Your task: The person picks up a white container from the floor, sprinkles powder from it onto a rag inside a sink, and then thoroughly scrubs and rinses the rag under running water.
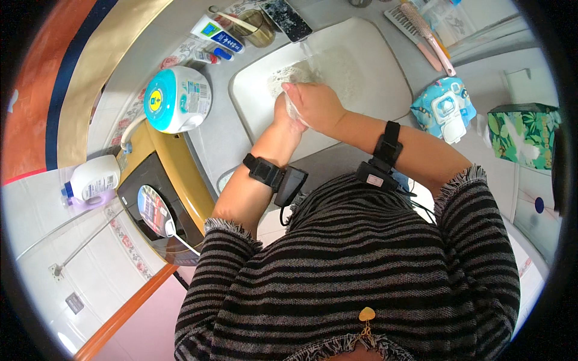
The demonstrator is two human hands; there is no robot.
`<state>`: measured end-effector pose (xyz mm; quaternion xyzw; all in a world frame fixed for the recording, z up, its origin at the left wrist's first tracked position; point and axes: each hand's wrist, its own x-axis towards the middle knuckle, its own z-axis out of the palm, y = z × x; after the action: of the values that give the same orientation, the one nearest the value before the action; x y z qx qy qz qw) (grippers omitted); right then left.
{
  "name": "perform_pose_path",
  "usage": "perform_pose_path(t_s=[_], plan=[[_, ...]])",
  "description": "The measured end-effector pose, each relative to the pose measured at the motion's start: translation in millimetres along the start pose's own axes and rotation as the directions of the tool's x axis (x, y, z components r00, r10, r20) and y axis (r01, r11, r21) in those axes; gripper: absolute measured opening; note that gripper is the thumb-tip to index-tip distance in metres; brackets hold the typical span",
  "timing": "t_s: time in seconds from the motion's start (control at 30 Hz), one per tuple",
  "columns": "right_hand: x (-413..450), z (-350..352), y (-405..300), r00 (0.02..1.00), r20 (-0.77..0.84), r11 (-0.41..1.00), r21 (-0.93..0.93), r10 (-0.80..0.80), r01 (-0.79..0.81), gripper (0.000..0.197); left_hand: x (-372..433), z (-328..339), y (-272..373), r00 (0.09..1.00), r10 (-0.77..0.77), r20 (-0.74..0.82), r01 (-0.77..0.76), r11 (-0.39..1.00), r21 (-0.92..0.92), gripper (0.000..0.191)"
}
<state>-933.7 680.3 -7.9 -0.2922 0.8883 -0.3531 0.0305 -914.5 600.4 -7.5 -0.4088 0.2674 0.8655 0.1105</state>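
Over a white washbasin (384, 85), my left hand (287, 110) and my right hand (318, 104) are pressed together. A thin, wet, whitish cloth or similar soft thing (293, 109) shows between them; its kind is not clear. The right hand's fingers curl closed over it. The left hand lies partly behind the right, so its fingers are mostly hidden. Beyond the hands, a stream of water (311, 56) falls into the basin, where foamy water (289, 74) has gathered. Both forearms wear black straps with small black boxes.
Left of the basin are a large white-and-teal detergent tub (178, 99), a toothpaste tube (217, 34) and a brown cup (257, 29) with a toothbrush. On the right lie a comb (413, 36), a pink hairbrush (429, 38), a blue wipes pack (445, 108) and a green tissue box (521, 135).
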Motion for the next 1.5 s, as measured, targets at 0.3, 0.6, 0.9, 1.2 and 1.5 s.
perform_pose_path(t_s=[0.3,0.6,0.9,1.2,1.5], plan=[[-5,-7,-10,0.999,0.034,0.999,0.039,-0.026,0.025,0.03,2,-9,-2,0.998,-0.045,0.043,0.045,0.999,0.019,0.026],[4,-10,-11,0.984,0.033,0.984,0.033,0.175,-0.176,0.042,-5,1,2,0.998,-0.036,-0.058,0.029,0.993,-0.115,0.028],[15,-27,40,0.876,0.257,0.761,0.434,0.408,-0.481,0.031,-18,-15,23,0.969,0.119,0.216,-0.205,0.872,0.444,0.03],[-8,-70,49,0.507,0.861,0.068,0.504,0.033,-0.861,0.017,-28,-15,43,0.843,0.249,0.477,-0.511,0.649,0.564,0.029],[3,-70,65,0.895,0.431,0.478,0.766,0.114,-0.43,0.03,-12,-44,40,0.913,0.103,0.395,-0.4,0.039,0.915,0.044]])
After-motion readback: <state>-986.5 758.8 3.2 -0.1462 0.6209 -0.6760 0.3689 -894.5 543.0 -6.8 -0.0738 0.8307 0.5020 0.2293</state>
